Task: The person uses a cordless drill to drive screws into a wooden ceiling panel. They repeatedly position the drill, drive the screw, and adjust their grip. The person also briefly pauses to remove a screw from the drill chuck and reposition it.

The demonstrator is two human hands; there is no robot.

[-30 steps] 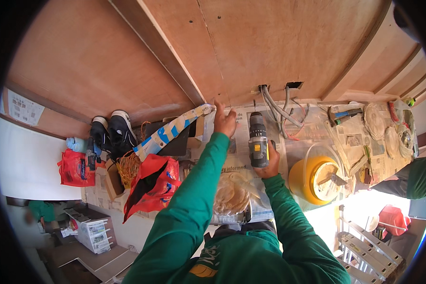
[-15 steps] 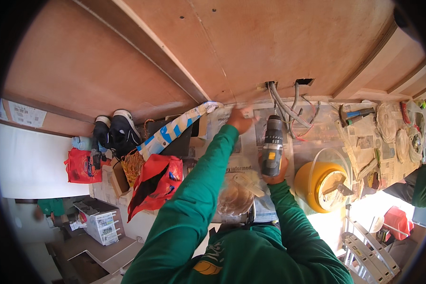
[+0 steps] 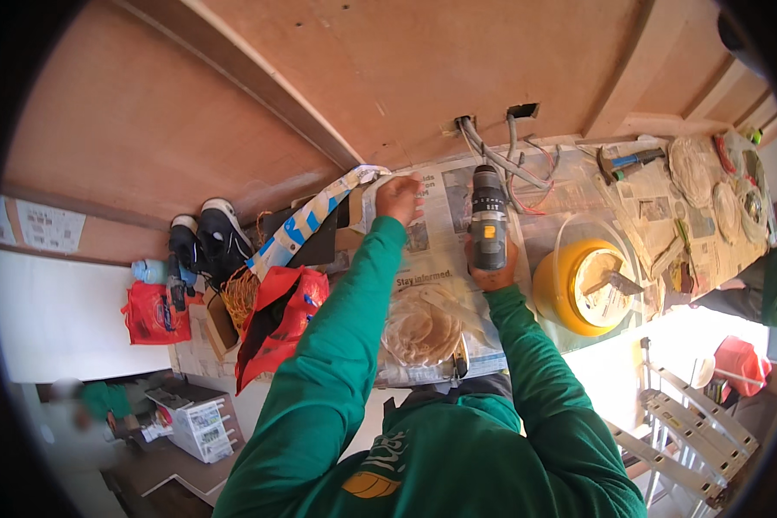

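My right hand (image 3: 499, 266) is wrapped round the grip of a cordless drill (image 3: 489, 226), grey and black with a yellow patch. The drill's chuck points away from me, toward the wooden panel. Whether a bit is fitted is hard to make out. To the left, my left hand (image 3: 399, 200) hangs over the newspaper-covered surface (image 3: 425, 231) with its fingers apart and nothing in them. Just beyond the drill, grey cables (image 3: 496, 158) come out of a hole in the panel, with thin red wires beside them.
A yellow bucket (image 3: 570, 293) with a putty knife (image 3: 620, 282) stands right of the drill. Further right lie a hammer (image 3: 634, 161) and plastic-wrapped coils (image 3: 691, 173). Red bags (image 3: 276, 315), shoes (image 3: 224, 237) and a taped strip (image 3: 306, 226) sit left. A ladder (image 3: 691, 423) stands lower right; another person (image 3: 108, 401) is lower left.
The view has shifted. My left hand has drawn back leftward from beside the drill's front and is less blurred. The drill stays in my right hand, slightly farther right of the cable hole.
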